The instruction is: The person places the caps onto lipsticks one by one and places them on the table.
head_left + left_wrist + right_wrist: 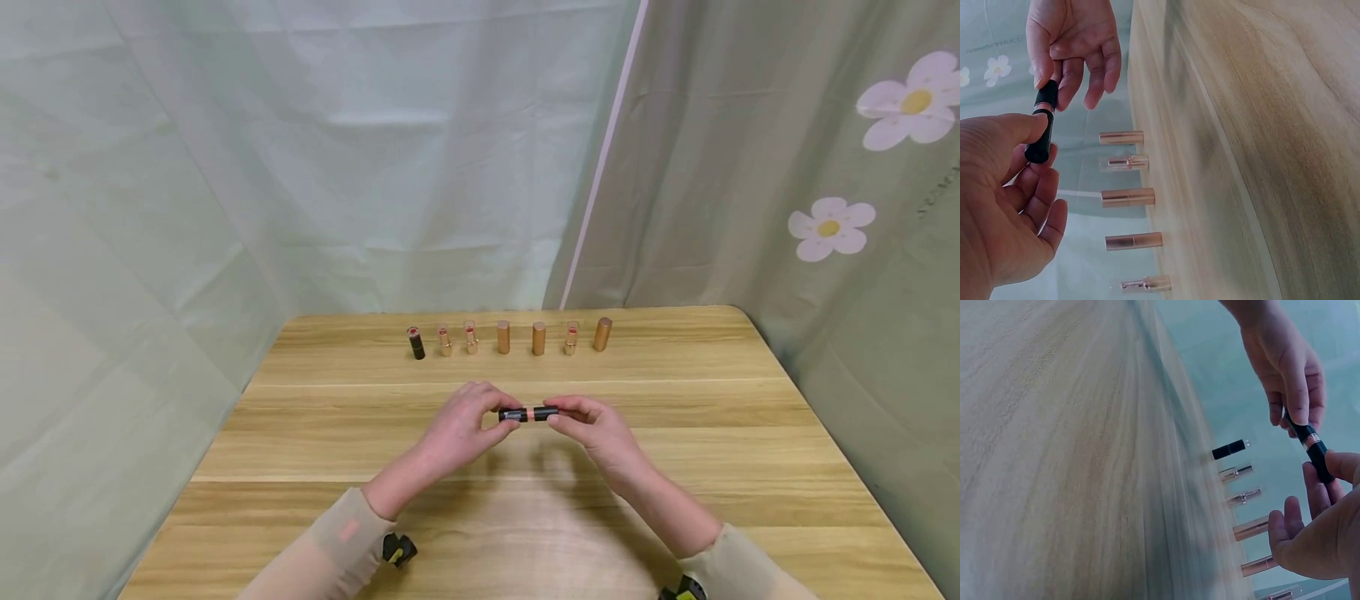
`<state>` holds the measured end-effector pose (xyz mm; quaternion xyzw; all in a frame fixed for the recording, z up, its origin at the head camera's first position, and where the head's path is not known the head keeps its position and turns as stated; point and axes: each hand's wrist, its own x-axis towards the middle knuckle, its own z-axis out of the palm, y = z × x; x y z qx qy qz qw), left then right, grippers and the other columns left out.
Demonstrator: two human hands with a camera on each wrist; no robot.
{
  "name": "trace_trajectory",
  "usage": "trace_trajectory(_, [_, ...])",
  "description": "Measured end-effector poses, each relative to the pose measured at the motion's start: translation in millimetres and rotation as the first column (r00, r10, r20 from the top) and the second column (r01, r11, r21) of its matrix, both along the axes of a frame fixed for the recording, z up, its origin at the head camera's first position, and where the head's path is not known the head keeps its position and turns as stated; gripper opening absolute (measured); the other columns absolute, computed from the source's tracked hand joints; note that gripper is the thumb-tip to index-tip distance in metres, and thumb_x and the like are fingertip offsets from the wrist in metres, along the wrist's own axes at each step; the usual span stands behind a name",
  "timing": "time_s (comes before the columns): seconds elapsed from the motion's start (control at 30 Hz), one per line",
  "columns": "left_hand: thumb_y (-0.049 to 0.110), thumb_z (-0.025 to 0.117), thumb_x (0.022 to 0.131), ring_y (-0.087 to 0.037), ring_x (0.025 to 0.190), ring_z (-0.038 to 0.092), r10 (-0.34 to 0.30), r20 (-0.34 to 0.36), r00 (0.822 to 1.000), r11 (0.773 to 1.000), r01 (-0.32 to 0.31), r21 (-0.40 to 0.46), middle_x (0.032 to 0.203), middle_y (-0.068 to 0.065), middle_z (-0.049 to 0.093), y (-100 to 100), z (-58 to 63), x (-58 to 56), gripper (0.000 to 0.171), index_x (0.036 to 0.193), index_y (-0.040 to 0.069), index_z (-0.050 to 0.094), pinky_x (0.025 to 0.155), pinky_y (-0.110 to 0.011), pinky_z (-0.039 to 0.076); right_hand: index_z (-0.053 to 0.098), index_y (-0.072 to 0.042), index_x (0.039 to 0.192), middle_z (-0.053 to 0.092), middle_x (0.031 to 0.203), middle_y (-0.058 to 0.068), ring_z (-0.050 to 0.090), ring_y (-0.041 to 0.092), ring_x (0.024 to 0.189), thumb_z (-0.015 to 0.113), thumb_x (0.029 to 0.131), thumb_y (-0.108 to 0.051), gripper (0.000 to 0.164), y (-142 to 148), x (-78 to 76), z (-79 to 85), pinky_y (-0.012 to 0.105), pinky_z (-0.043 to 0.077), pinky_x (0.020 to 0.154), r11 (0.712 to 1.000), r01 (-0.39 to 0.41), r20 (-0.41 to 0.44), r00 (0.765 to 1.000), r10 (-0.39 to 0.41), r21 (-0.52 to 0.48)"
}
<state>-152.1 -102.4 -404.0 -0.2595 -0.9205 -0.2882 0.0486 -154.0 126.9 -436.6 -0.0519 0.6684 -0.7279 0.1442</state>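
Level above the table, a black lipstick tube (530, 414) with a pinkish band near its middle spans the gap between both hands. My left hand (468, 421) pinches its left end, which bears pale lettering, between thumb and fingers. At the other end, thumb and fingers of my right hand (603, 437) pinch the black part. The left wrist view shows the same lipstick tube (1040, 134) with the left thumb lying along it. Seen from the right wrist, the band on the tube (1311, 441) looks shiny and pinkish between two black parts.
Along the back of the wooden table (300, 450) stands a row of lipsticks: a black one (417, 344) at the left end, clear-capped ones such as this gold lipstick (571, 342), and plain copper-coloured tubes (538, 339). Pale curtains (450, 167) hang behind the table.
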Motion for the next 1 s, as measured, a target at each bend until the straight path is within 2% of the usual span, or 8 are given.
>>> trace_trajectory(0.23, [0.034,0.065,0.087,-0.005,0.087,0.046,-0.014,-0.054,0.998,0.999,0.012,-0.045,0.094,0.018,0.055,-1,-1.1,1.0,0.016,0.102,0.029,0.067,0.071,-0.027,0.039,0.068,-0.011,0.112,0.065,0.111,0.002,0.056,0.019,0.106,0.074,0.079,-0.027,0.037,-3,0.0,-4.8,0.036,0.042,0.091,0.998,0.016,0.006,1.000,-0.016,0.064])
trace_trajectory(0.5, [0.037,0.066,0.086,-0.005,0.091,0.048,0.013,0.016,1.000,0.999,-0.012,-0.048,0.097,0.020,0.058,0,0.7,1.2,0.019,0.103,0.030,0.065,0.079,-0.032,0.040,0.069,-0.011,0.109,0.065,0.107,0.007,0.057,0.022,0.101,0.074,0.079,-0.028,0.035,-6,0.7,0.7,0.033,0.046,0.088,0.998,0.026,-0.081,0.996,-0.022,0.048])
trace_trajectory(0.73, [0.034,0.067,0.086,-0.007,0.094,0.053,0.007,0.023,1.000,0.997,-0.005,-0.077,0.101,0.019,0.061,-6,0.5,-1.2,0.022,0.107,0.030,0.066,0.084,-0.035,0.040,0.067,-0.016,0.113,0.065,0.101,0.007,0.060,0.022,0.096,0.073,0.080,-0.026,0.035,-10,0.4,8.6,0.032,0.048,0.082,0.996,0.005,-0.154,0.988,0.009,0.089])
trace_trajectory(0.87, [0.031,0.067,0.085,-0.008,0.095,0.055,0.049,0.060,0.997,0.998,-0.047,-0.029,0.099,0.018,0.062,-19,0.0,-5.6,0.019,0.104,0.029,0.064,0.085,-0.035,0.042,0.065,-0.018,0.115,0.066,0.105,0.005,0.060,0.019,0.099,0.068,0.085,-0.029,0.032,-5,-1.9,12.1,0.032,0.047,0.084,0.987,-0.029,-0.187,0.981,0.059,0.159])
trace_trajectory(1.0, [0.026,0.070,0.083,-0.013,0.095,0.059,0.142,0.091,0.986,0.989,-0.146,0.036,0.095,0.016,0.063,-43,-0.7,-12.0,0.019,0.100,0.027,0.062,0.084,-0.037,0.044,0.064,-0.018,0.114,0.065,0.109,0.004,0.059,0.018,0.103,0.063,0.089,-0.032,0.029,13,-9.3,9.4,0.030,0.047,0.086,0.972,-0.016,-0.247,0.966,0.076,0.236])
